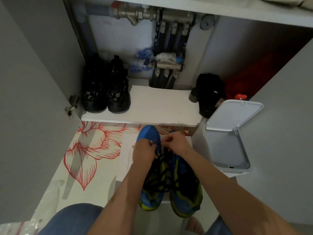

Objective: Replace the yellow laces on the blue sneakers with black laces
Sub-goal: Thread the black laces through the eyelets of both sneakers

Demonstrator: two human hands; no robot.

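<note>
My left hand (144, 150) and right hand (176, 143) pinch the black lace (162, 182) at the left sneaker (149, 133) toe eyelets; I should pull both ends evenly.

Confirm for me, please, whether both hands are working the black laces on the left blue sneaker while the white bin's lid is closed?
Not quite: the head view shows the white bin with its lid raised open, not closed. The left hand and right hand are indeed working the black laces on the left blue sneaker.
</note>
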